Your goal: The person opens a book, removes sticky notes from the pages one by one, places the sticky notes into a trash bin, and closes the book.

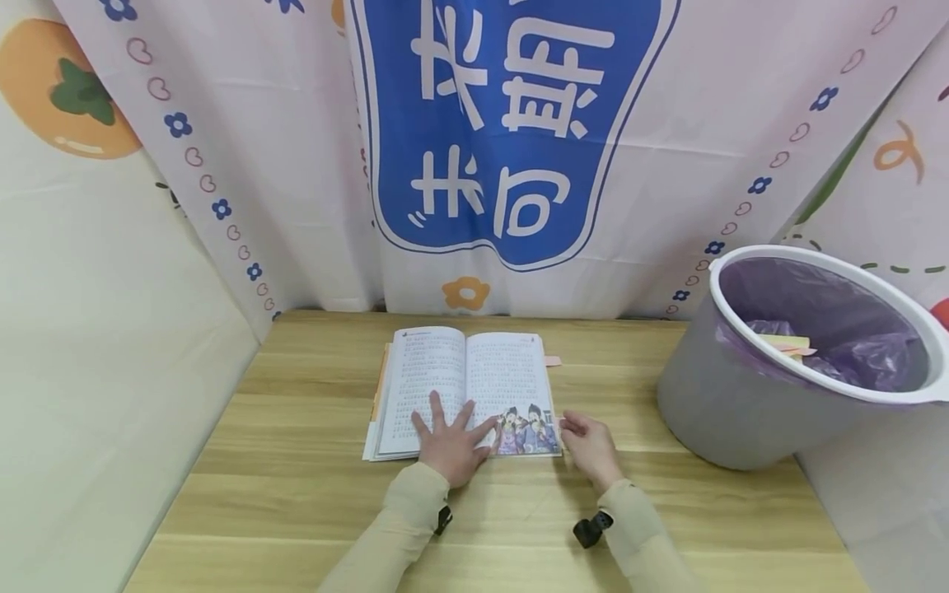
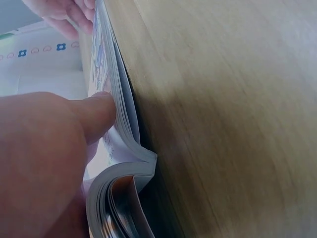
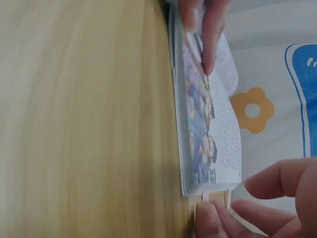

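Note:
An open book (image 1: 507, 371) lies on the table, printed text on both pages and a coloured picture of figures low on the right page. My left hand (image 1: 454, 445) rests on it with fingers spread across the inner fold, its thumb (image 2: 99, 111) near the lower page edge. At the book's right edge, my right hand (image 1: 591, 449) pinches a small pink sticky tab (image 3: 205, 196) that sticks out from the pages. Another pink tab (image 1: 553, 361) juts out higher along the same edge.
A grey bin (image 1: 741, 412) with a white rim and purple liner stands at the right, yellow and pink paper scraps (image 1: 789, 344) inside. Behind the wooden table (image 1: 296, 494) hangs a printed white curtain (image 1: 311, 165).

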Available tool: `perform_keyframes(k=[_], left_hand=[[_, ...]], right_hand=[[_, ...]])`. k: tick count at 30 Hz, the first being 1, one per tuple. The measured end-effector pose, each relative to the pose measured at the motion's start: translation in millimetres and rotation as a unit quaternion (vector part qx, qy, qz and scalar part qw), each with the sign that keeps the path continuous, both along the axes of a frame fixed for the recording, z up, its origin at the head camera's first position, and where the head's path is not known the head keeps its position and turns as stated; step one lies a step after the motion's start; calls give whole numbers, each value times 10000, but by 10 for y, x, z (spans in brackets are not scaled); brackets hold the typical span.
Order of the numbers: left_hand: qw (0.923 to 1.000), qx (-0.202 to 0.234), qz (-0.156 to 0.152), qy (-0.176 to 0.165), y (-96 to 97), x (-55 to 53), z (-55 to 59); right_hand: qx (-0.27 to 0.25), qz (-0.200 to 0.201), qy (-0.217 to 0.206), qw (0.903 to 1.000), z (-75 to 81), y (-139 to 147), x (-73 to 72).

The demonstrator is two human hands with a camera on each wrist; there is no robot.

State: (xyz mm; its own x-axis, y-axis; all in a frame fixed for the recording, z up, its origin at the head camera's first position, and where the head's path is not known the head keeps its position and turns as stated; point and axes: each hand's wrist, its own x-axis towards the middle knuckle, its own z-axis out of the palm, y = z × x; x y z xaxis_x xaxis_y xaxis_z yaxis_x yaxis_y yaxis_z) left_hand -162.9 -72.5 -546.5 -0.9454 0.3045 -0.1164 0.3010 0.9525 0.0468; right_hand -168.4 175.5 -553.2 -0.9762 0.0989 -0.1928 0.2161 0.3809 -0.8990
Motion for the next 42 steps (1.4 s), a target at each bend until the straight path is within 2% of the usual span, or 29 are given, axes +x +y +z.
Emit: perform_keyframes(k=[6, 11, 15, 19, 22, 26, 30, 42], left_hand=[[10000, 70, -4, -5, -10, 10, 43], [9999, 107, 1, -23, -15, 18, 48], [9999, 119, -12, -35, -32, 27, 50], [9999, 132, -34, -22, -45, 45, 60], [9999, 127, -34, -36, -48, 66, 60], [9998, 203, -69, -58, -44, 105, 68], [9990, 423, -120, -97, -52, 137, 51], [9933, 1082, -255, -318, -231, 130, 19]], right_hand=[[-472, -288, -296, 9980, 45, -99, -12], [-1077, -478, -469, 9919, 77, -123, -22], [-1266, -610, -779, 9870, 87, -106, -37], [-1179, -606, -967, 9864, 100, -73, -45], [-947, -407, -980, 9898, 106, -43, -50], [-211, -50, -694, 9974, 94, 6, -64], [436, 24, -429, 9981, 75, 46, -94], [367, 236, -495, 9978, -11, 43, -210]])
